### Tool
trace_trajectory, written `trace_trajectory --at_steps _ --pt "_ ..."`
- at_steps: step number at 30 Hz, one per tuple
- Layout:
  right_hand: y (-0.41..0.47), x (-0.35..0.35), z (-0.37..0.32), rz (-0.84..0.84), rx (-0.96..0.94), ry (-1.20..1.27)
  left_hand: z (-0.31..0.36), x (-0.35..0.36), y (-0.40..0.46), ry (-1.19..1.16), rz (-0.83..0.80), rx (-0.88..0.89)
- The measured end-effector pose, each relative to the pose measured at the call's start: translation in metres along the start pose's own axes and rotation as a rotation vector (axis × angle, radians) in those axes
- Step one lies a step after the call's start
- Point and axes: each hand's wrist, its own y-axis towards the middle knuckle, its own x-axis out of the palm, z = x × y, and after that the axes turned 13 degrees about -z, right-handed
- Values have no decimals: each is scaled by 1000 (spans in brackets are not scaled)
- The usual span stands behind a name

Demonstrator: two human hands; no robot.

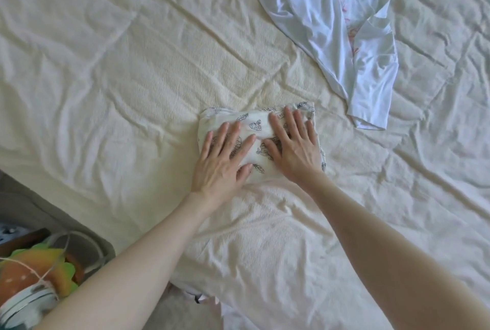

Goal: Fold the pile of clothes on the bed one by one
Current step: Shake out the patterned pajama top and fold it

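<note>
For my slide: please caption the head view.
Both hands, left and right, press flat a folded printed garment on the bed.

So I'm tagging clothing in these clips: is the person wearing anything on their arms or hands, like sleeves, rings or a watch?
Nothing shows. The left hand and right hand are bare, with no rings or gloves visible. Both forearms are uncovered up to the picture's edge: no sleeves, watch or bracelet in view. Nails look short and unpainted.

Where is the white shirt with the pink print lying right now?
In the head view, the white shirt lies crumpled and unfolded at the upper right of the cream bed, beyond and to the right of the folded patterned cloth under both hands.
</note>
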Motion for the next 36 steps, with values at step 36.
trace_trajectory --at_steps 36 --pt "-97 -64 27 -442 548 1558 -26 -49 -58 -1609 25 -471"
